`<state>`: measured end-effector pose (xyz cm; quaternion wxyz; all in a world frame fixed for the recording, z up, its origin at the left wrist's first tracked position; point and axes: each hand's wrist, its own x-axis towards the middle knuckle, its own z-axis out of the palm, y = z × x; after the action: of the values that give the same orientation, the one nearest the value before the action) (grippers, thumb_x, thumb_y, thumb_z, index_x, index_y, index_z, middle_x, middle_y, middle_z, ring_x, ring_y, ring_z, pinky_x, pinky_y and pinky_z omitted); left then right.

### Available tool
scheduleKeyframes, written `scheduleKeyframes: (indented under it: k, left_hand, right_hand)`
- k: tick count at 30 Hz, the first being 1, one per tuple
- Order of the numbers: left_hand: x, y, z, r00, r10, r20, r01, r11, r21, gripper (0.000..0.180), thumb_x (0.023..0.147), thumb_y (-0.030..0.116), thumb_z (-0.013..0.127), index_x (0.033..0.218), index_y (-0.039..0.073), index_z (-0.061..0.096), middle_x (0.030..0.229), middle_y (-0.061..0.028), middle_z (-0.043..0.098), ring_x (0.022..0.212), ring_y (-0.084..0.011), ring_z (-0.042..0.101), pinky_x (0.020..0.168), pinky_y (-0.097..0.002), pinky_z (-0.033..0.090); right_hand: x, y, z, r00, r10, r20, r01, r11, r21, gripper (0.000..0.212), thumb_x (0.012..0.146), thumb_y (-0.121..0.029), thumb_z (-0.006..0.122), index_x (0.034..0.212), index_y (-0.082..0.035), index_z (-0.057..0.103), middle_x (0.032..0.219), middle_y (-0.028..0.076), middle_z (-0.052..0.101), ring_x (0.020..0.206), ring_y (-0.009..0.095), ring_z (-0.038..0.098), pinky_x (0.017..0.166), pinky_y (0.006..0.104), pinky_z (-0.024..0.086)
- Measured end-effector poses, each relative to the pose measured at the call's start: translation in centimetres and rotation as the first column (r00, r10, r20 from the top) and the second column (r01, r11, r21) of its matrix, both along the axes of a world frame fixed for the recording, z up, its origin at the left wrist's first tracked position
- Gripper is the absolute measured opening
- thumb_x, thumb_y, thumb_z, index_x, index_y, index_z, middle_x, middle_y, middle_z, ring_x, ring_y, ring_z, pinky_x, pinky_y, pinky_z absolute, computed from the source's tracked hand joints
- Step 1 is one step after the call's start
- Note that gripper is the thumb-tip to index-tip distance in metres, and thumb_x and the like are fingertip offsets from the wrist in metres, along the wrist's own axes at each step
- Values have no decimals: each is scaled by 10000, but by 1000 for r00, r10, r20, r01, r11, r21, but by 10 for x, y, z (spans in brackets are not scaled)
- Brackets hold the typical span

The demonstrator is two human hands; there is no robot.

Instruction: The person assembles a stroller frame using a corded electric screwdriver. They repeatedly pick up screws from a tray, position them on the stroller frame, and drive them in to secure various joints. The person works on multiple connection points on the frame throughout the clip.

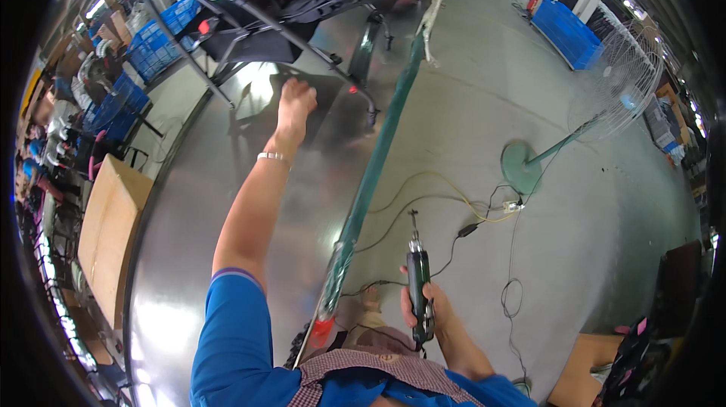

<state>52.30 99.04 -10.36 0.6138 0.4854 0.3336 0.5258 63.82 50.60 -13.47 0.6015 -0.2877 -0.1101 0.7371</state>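
Note:
In my right hand (439, 309) is a black electric screwdriver (418, 271), gripped around its body, with its bit pointing away from me and its cord trailing below. My left arm reaches out over the shiny metal worktable (189, 248). At its end, my left hand (296, 108) is closed, fingers curled in; what they hold, if anything, is hidden. Just beyond it stands a stroller (280, 29) with a dark tubular frame, black fabric and a pink bar. The hand appears apart from the stroller's nearest leg.
A green padded strip (382, 142) runs along the table's right edge. Right of it, cables and a power strip (513, 206) lie on the floor near a standing fan (522, 167). A cardboard box (110, 233) stands left of the table. Blue crates (567, 32) stand farther off.

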Motion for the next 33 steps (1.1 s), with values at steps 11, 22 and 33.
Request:
scheduleKeyframes:
  k: [11, 22, 33]
  left_hand:
    - [52, 106, 1, 865, 479, 147, -459, 876, -149, 246, 915, 255, 680, 888, 61, 531, 612, -13, 514, 525, -145, 465, 505, -315, 390]
    - [-249, -100, 117, 871, 455, 185, -348, 838, -420, 348, 945, 293, 645, 693, 130, 468, 543, 14, 332, 521, -152, 336, 557, -316, 371]
    - [-452, -409, 194, 917, 210, 338, -151, 970, -193, 121, 987, 150, 510, 918, 62, 462, 775, -62, 551, 839, -224, 588, 777, -308, 492]
  right_hand:
    - [53, -32, -29, 966, -231, 118, 249, 954, -165, 790, 846, -433, 678, 1439, -59, 313, 733, 141, 589, 485, 251, 582, 435, 363, 477]
    - [42, 119, 54, 731, -444, 519, 311, 893, 326, 695, 837, -204, 560, 1436, 22, 289, 763, 131, 628, 923, 319, 660, 949, 387, 445]
    - [-142, 19, 147, 457, -744, 487, 175, 613, 771, 796, 879, -380, 589, 1446, 80, 273, 730, 100, 571, 807, 273, 621, 853, 408, 453]
